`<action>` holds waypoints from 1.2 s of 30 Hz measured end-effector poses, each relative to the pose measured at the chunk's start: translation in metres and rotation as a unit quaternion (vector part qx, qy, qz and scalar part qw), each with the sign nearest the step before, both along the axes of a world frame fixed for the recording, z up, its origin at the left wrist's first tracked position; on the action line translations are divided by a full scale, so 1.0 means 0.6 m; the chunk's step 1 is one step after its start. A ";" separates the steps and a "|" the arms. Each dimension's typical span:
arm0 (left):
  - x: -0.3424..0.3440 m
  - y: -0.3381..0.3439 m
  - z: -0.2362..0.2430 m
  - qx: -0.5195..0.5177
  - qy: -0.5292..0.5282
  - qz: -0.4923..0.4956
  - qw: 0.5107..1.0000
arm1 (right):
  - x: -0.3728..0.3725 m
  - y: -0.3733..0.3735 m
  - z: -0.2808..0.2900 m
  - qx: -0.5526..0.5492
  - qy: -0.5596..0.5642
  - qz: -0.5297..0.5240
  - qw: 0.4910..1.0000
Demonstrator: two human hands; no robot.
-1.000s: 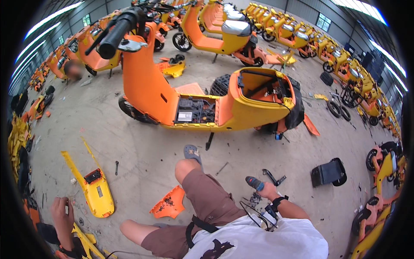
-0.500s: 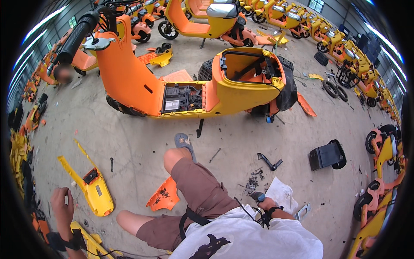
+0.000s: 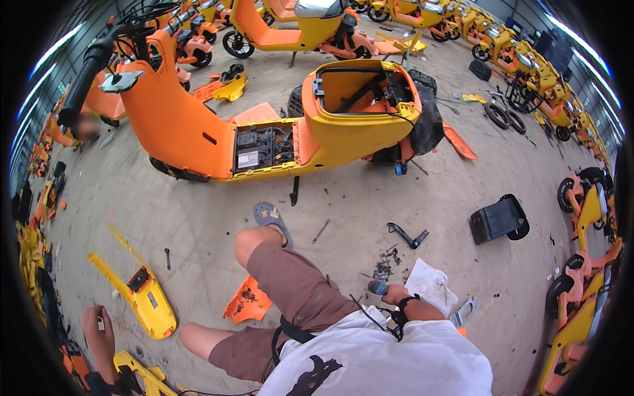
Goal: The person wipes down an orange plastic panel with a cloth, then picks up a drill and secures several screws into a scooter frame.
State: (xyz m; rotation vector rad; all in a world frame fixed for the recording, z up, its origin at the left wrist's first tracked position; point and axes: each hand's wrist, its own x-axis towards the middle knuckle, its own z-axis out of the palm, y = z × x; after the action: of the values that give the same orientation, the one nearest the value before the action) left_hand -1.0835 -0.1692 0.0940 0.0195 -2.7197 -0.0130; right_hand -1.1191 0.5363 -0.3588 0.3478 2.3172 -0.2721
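Observation:
My right hand (image 3: 396,295) is closed round a blue-grey tool with a rounded end (image 3: 378,287); most of its body is hidden. Just beyond it lies a pile of small screws (image 3: 383,269), and a white cloth (image 3: 430,285) is beside it. My left hand (image 3: 98,328) is raised at the lower left, fingers curved with a gap to the thumb, nothing visible in it. A yellow body panel (image 3: 150,307) lies near that hand. An orange panel piece (image 3: 248,300) holding loose screws rests by my legs. Ahead stands a partly stripped orange-and-yellow scooter (image 3: 330,142), its floor compartment and seat bay uncovered.
A black bin-like box (image 3: 496,222), a black bent bracket (image 3: 409,235) and two wrenches, one a small spanner (image 3: 321,231), lie on the floor. Loose tyres (image 3: 496,116) sit farther right. Rows of scooters (image 3: 297,30) line the back and sides.
The view has shifted, so the scooter sits farther left and higher. My left hand appears lower in the picture. My right hand, still holding the tool, shows slightly farther left and higher.

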 end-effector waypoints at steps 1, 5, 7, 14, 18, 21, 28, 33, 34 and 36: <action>-0.002 -0.002 -0.004 -0.001 -0.001 -0.003 1.000 | -0.006 0.004 -0.014 0.006 -0.001 0.008 1.000; -0.001 -0.005 -0.004 0.007 0.004 0.008 1.000 | -0.025 -0.018 -0.020 0.004 -0.013 0.027 1.000; 0.004 -0.002 0.005 0.005 0.004 0.013 1.000 | -0.042 -0.039 0.003 -0.001 -0.045 0.050 0.998; 0.002 -0.001 -0.021 0.007 0.007 -0.002 1.000 | -0.031 -0.042 -0.026 -0.003 -0.067 0.066 0.996; 0.011 0.005 -0.032 0.023 0.004 -0.007 1.000 | -0.033 -0.051 -0.053 -0.017 -0.067 0.098 0.993; -0.001 0.027 -0.045 0.002 0.000 -0.039 0.999 | -0.023 -0.036 -0.064 -0.013 -0.079 0.101 0.992; 0.058 0.024 -0.079 0.046 0.019 0.019 0.999 | -0.026 -0.059 -0.034 0.014 -0.045 0.056 0.997; 0.106 -0.002 -0.114 0.085 -0.020 0.118 0.989 | -0.030 -0.042 -0.021 0.003 -0.014 -0.034 0.999; 0.115 -0.012 -0.123 0.095 -0.023 0.130 0.987 | -0.039 -0.036 -0.021 0.005 -0.012 -0.049 0.999; 0.132 -0.027 -0.153 0.116 -0.031 0.166 0.979 | -0.057 -0.017 -0.032 0.011 0.013 -0.089 0.996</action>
State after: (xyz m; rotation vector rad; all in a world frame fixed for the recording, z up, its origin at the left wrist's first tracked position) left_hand -1.0044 -0.1853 0.0021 0.5477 -2.7268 -0.2353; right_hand -1.1533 0.5262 -0.3779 0.5664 2.3181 -0.3404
